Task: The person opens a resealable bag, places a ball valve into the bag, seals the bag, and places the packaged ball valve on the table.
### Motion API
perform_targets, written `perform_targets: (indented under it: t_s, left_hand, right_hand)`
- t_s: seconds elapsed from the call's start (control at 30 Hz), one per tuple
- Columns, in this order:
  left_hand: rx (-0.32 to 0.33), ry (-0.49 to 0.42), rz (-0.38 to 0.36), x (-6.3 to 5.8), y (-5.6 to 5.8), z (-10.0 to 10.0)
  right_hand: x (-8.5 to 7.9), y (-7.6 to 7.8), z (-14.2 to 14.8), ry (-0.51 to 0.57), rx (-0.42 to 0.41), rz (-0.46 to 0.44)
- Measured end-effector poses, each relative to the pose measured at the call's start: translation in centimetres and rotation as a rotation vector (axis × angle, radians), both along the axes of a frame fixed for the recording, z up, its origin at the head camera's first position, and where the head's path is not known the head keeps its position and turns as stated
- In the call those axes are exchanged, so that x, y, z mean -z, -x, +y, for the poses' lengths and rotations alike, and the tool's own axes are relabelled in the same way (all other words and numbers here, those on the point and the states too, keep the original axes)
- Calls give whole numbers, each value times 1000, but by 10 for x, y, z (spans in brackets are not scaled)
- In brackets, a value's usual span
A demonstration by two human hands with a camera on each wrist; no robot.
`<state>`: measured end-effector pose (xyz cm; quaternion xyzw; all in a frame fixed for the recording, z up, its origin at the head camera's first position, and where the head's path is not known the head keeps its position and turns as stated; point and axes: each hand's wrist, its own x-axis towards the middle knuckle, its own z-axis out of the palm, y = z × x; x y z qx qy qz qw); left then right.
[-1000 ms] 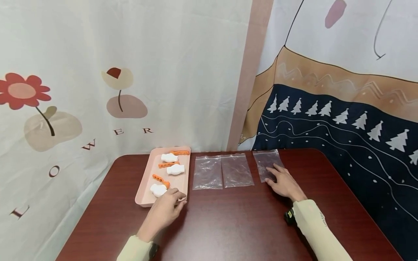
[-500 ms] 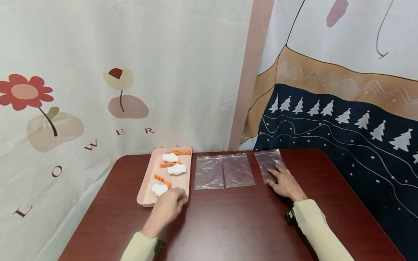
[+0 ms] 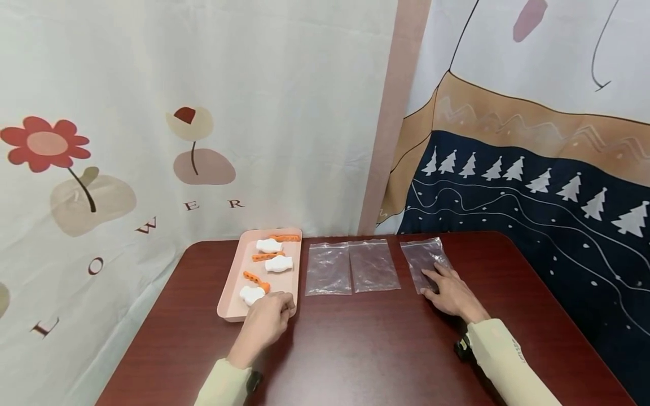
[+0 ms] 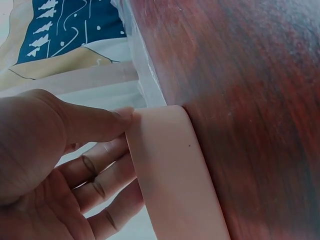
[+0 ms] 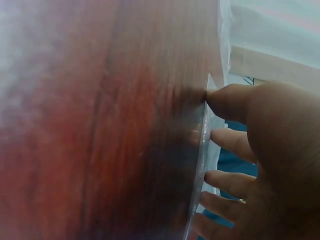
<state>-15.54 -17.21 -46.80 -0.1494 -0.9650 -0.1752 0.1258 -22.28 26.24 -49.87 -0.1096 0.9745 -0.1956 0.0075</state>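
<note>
My left hand [image 3: 266, 322] is at the near right corner of a pink tray [image 3: 229, 296], pinching its rim between thumb and fingers; the left wrist view shows the thumb on the rim of the tray [image 4: 170, 165]. In it lie white rounded pieces [image 3: 279, 264] and orange strips with holes [image 3: 256, 280]. My right hand [image 3: 453, 293] rests with spread fingers on a clear zip bag [image 3: 421, 254] lying flat on the table. From the right wrist, the fingertips of the right hand [image 5: 240, 165] touch the thin bag edge.
Two more clear zip bags [image 3: 328, 269] lie side by side between the tray and the right-hand bag. They rest on a dark red-brown wooden table [image 3: 355, 344]. A printed curtain [image 3: 304, 113] hangs right behind the table's far edge.
My left hand has closed its thumb and fingers on the tray's rim. The bag under my right hand has shifted slightly toward me, with the hand on it.
</note>
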Motion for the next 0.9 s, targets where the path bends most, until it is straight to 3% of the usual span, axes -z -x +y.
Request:
perform_targets:
  t_s: [0.9]
  left_hand:
    - [-44,-78,-82,2,4,-3]
  right_hand:
    - [-1,-28,-1,-24,-11,49]
